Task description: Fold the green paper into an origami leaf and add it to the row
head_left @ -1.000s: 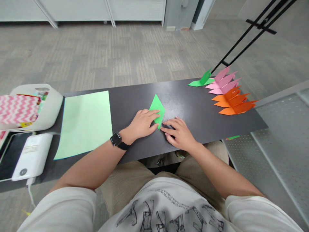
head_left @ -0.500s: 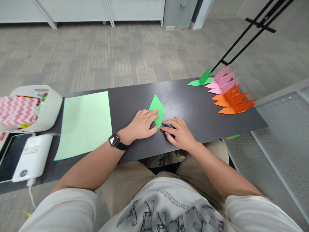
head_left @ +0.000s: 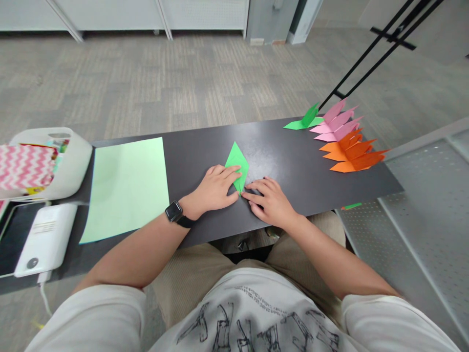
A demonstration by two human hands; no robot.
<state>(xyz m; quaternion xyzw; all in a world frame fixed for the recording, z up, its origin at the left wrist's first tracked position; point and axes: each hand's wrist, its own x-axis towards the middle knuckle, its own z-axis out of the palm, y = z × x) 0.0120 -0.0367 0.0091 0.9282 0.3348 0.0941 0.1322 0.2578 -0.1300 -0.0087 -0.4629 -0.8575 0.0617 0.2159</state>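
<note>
A green folded paper [head_left: 237, 161], diamond shaped, lies flat on the dark table [head_left: 293, 166]. My left hand [head_left: 214, 188] rests on its near left part, fingers stretched flat and pressing it down. My right hand [head_left: 269, 200] sits just right of the paper's near tip, fingers extended on the table and touching the tip. A black watch [head_left: 174, 211] is on my left wrist.
A light green sheet [head_left: 126, 186] lies at the table's left. Folded green [head_left: 304, 121], pink [head_left: 335, 124] and orange [head_left: 351, 155] paper pieces sit at the far right. A white basket [head_left: 44, 164] and a white device [head_left: 44, 239] stand at the left edge.
</note>
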